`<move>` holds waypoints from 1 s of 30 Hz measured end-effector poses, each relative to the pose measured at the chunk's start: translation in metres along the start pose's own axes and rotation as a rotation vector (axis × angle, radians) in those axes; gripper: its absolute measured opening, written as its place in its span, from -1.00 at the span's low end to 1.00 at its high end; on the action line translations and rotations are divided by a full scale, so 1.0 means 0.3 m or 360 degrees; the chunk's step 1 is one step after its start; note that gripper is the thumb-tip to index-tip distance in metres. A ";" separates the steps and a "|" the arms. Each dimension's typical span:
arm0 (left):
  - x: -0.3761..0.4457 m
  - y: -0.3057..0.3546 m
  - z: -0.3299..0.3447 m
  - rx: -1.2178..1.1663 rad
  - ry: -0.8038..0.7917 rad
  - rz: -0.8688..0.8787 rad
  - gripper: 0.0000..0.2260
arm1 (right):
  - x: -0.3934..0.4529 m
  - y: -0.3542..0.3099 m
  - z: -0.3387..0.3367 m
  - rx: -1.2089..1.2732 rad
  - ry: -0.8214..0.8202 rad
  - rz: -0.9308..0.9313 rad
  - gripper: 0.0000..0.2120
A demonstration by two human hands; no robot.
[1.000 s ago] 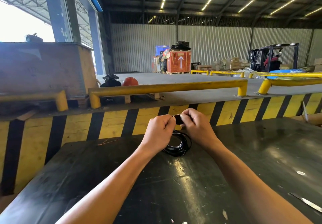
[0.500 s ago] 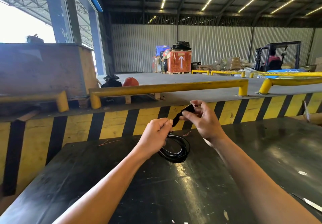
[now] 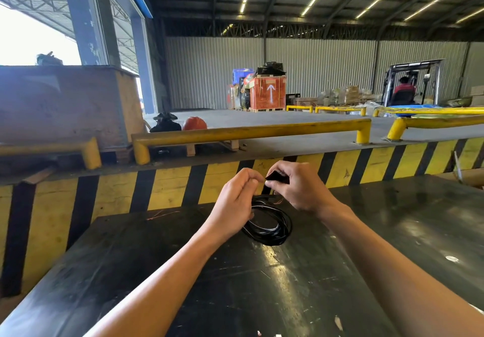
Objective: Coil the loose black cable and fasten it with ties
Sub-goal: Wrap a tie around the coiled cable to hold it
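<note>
A black cable (image 3: 271,228), wound into a small round coil, hangs over the dark table (image 3: 262,284) near its far edge. My left hand (image 3: 233,203) grips the coil at its upper left side. My right hand (image 3: 296,187) pinches a short black tie strap (image 3: 275,178) just above the top of the coil. The strap runs down to the coil between my two hands. My fingers hide where the strap meets the cable.
A yellow and black striped barrier (image 3: 170,187) stands right behind the table, with yellow guard rails (image 3: 248,132) above it. A thin metal strip (image 3: 457,166) sits at the far right. Far off, a person drives a forklift (image 3: 408,85) beside stacked goods (image 3: 267,91).
My right hand, which had lifted the strap up and away to the right, has come back down toward my left hand. The coil stays held in my left hand.
</note>
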State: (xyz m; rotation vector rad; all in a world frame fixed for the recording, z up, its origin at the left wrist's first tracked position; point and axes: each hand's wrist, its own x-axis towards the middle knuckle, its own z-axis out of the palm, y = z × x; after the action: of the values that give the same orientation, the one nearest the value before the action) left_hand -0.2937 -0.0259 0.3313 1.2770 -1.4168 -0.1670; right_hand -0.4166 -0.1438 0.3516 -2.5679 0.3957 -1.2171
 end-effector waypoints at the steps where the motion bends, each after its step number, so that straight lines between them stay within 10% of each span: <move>1: 0.002 0.002 0.002 0.0021 -0.0002 -0.0008 -0.80 | 0.000 -0.007 0.003 0.0030 -0.0061 -0.0013 -0.94; 12: 0.018 -0.029 0.002 0.0308 0.0173 -0.0106 -0.82 | -0.003 -0.020 -0.042 0.1030 -0.0641 0.0397 -0.85; 30: 0.024 -0.023 0.000 0.0325 0.0290 -0.0121 -0.78 | -0.004 -0.057 -0.014 0.0870 -0.0920 0.0456 -0.70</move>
State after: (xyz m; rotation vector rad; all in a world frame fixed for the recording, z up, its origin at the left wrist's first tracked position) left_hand -0.2878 -0.0339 0.3309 1.4759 -1.2533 0.0437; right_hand -0.4186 -0.1281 0.3593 -2.1494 0.2422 -0.3744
